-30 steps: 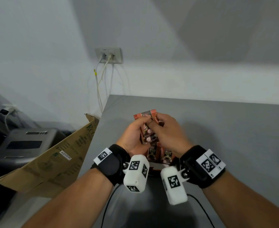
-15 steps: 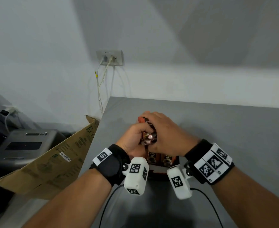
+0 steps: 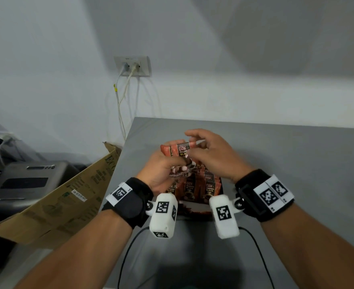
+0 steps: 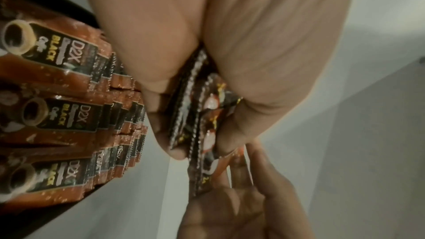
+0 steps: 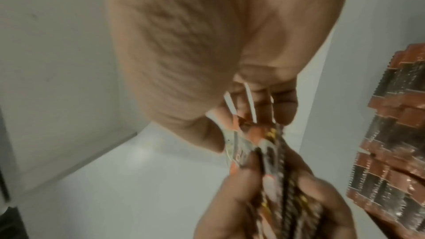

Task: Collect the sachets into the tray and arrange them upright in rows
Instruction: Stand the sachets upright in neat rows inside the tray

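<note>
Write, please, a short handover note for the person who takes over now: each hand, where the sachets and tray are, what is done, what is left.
Left hand: grips a bundle of brown-orange foil coffee sachets, above the tray's far end.
Right hand: fingers pinch one sachet at the top of that bundle.
Low dark tray: on the grey table, close to the body, between both wrists. It holds three rows of upright sachets.
Done: most of the tray is filled.
Left: set the held sachets upright into the rows. Whether loose sachets remain elsewhere, I cannot tell.

Sachets orange-brown with black label and yellow lettering; table plain grey; wristbands black with black-and-white square markers.
</note>
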